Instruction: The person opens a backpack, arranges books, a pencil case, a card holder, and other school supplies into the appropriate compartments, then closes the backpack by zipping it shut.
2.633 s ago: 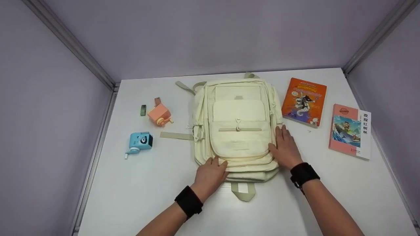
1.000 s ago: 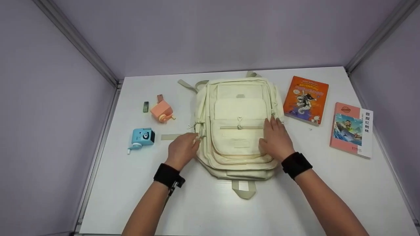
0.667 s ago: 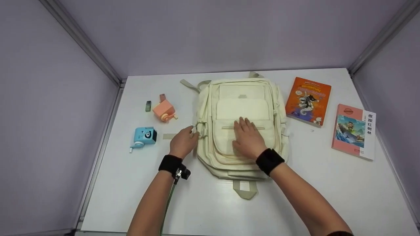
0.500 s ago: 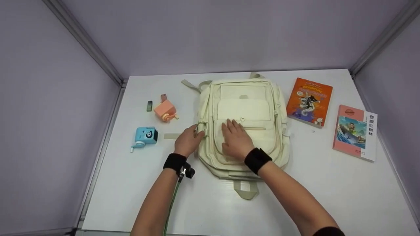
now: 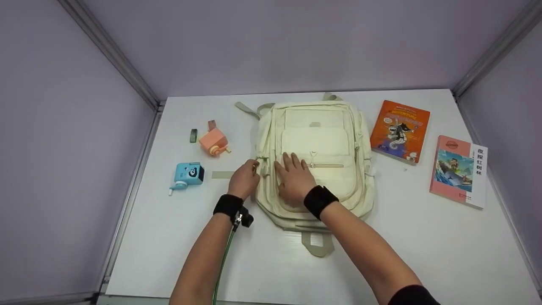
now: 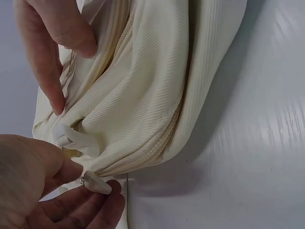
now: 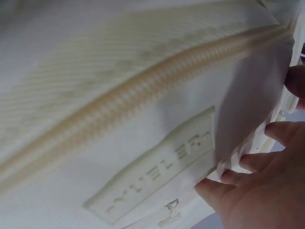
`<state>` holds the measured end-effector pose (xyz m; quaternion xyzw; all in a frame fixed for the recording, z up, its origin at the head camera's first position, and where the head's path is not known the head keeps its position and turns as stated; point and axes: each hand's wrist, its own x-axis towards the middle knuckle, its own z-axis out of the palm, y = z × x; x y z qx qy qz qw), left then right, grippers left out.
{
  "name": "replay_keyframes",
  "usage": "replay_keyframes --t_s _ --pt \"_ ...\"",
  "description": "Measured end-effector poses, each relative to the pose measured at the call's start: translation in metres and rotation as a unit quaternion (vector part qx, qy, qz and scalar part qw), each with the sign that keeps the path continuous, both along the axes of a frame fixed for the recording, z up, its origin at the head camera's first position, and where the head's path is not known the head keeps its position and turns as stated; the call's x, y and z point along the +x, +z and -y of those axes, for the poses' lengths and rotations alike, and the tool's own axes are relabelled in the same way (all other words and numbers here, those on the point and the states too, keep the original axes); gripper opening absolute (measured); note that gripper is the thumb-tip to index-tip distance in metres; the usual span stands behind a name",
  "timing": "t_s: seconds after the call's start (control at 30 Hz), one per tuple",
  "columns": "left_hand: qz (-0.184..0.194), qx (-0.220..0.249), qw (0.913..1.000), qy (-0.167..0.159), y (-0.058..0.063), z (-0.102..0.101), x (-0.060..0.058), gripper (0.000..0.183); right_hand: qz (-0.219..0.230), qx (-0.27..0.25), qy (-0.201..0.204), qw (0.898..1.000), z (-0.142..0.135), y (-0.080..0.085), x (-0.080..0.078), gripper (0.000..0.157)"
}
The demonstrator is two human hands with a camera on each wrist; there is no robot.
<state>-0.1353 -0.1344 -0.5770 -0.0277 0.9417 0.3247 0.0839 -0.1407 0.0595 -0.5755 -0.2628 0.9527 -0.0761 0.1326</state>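
Observation:
A cream backpack lies flat on the table, front pocket up. At its left side, my left hand pinches a pale zipper pull between thumb and fingers, as the left wrist view shows. A second pale pull hangs just beside it, on the same side of the bag. My right hand rests on the left part of the front pocket with its fingers extended. Close under the right wrist camera are a curved zipper and a raised lettered label.
Left of the bag lie a blue toy camera-like sharpener, a pink crank sharpener, and small green and reddish blocks. An orange book and a pink-and-white book lie to the right.
My left hand has gone from the bag's lower edge to its left side and now pinches the zipper pull. The right hand has slid left from the right side across the front pocket.

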Motion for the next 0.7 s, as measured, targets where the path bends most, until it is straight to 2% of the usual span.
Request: replay_keyframes --t_s 0.2,0.33,0.47,0.53,0.7 --pt "-0.005 -0.013 0.9997 0.019 -0.002 0.002 -0.002 0.034 0.022 0.021 0.009 1.0 0.005 0.013 0.0 0.068" --pt "-0.019 -0.034 0.9988 0.028 -0.007 0.004 -0.006 0.028 0.01 0.023 0.027 0.999 0.012 0.016 -0.002 0.068" --pt "-0.035 -0.081 0.996 0.016 -0.012 0.007 -0.011 0.024 0.01 0.031 0.057 0.998 0.021 0.014 -0.005 0.067" --pt "-0.042 -0.106 0.9935 0.009 -0.013 0.008 -0.013 0.02 0.018 0.045 0.066 0.997 0.025 0.013 -0.006 0.073" --pt "-0.062 -0.135 0.9889 -0.002 -0.016 0.013 -0.017 0.013 0.024 0.065 0.063 0.996 0.033 0.014 -0.007 0.084"
